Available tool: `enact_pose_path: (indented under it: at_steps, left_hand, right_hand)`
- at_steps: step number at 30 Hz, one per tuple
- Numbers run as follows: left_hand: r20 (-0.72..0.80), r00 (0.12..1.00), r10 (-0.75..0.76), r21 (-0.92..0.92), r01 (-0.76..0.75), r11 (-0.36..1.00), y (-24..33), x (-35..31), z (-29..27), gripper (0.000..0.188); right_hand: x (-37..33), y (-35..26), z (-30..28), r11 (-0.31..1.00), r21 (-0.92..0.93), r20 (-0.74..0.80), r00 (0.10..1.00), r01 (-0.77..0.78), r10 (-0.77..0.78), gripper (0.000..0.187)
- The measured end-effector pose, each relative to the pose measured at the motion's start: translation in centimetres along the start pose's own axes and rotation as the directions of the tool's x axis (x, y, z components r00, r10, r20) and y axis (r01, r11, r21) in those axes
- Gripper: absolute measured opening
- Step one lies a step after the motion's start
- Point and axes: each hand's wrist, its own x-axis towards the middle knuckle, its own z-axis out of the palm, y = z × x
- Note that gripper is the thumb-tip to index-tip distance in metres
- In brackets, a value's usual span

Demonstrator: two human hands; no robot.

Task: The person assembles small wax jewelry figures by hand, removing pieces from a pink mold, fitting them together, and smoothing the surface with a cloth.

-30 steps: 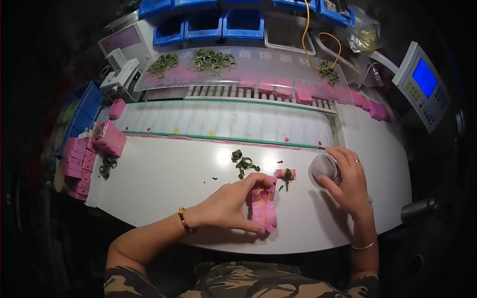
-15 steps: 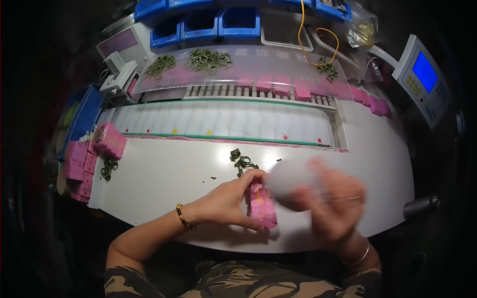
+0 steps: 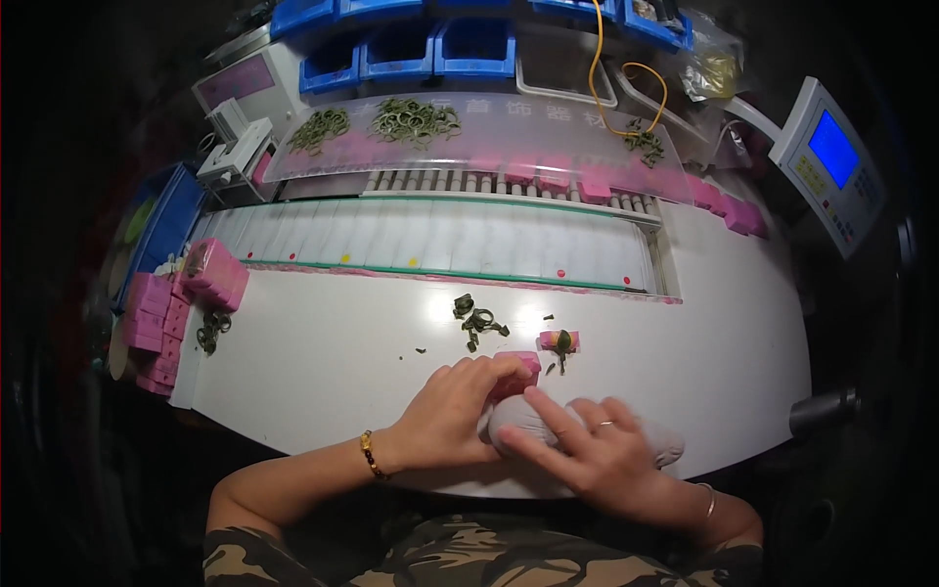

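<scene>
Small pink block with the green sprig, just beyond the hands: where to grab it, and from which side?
Pinch the small pink block across its two short ends, coming from above. It lies flat and apart from the hands, and the green sprig sits across its middle, so the ends are the bare parts.

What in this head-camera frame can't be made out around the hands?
- Pink box, head view: mostly hidden under the left hand.
- Grey pad: largely covered by the right hand; what it is stays unclear.
- Green pieces on the table: too small to identify.
- Small pink holder: its green content is too small to tell.
- Blue bins: contents dark, cut by the top edge.
</scene>
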Motion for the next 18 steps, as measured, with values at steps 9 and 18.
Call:
enact_pose_path:
  at_steps: [9,18]
  left_hand:
    - [-0.099,0.988,0.121,-0.006,-0.122,0.992,-0.1,-1.4,1.2,0.046]
    - [0.097,0.967,0.237,-0.059,-0.232,0.971,2.2,-1.9,1.7,0.014]
  right_hand:
    - [-3.4,6.3,1.2,0.936,0.002,-0.057,0.934,-0.352,0.352,0.056]
    - [1.4,6.5,6.9,0.865,0.383,0.042,0.941,-0.325,0.335,0.040]
